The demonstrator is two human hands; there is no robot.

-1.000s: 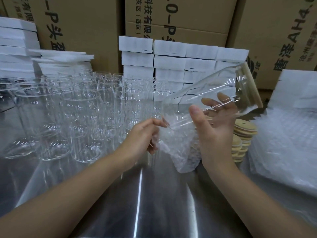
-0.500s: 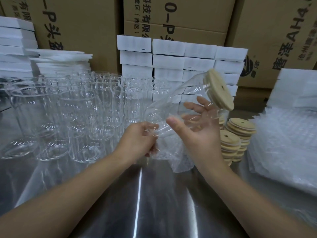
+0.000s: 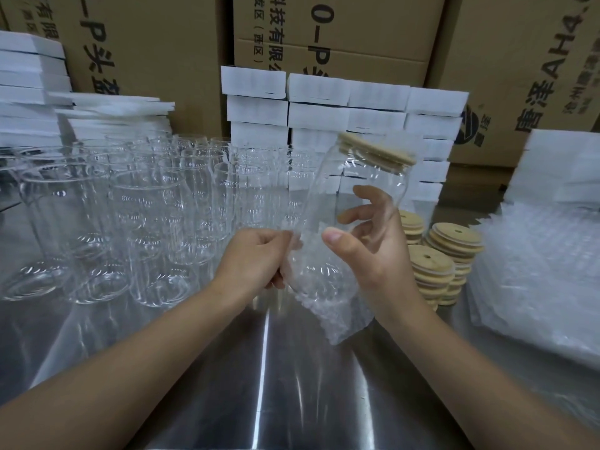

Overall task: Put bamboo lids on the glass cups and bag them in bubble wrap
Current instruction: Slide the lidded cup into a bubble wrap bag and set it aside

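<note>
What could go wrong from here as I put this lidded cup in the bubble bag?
The right hand holds the tilted lidded cup with a loose-looking grip, so it may slip and drop. The left hand pinches just one edge of the bubble wrap bag, so its mouth may collapse and snag the cup.

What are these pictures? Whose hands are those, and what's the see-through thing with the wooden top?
There is no machine here. A person wears a camera on their head, so you look down at their own two hands. The right hand grips a tilted glass cup capped with a bamboo lid. The left hand pinches a bubble wrap bag, and the cup's bottom seems to sit in the bag's mouth. On the shiny metal table stand many empty cups on the left. On the right are spare lid stacks and a bubble wrap pile. White boxes are stacked behind.
</note>
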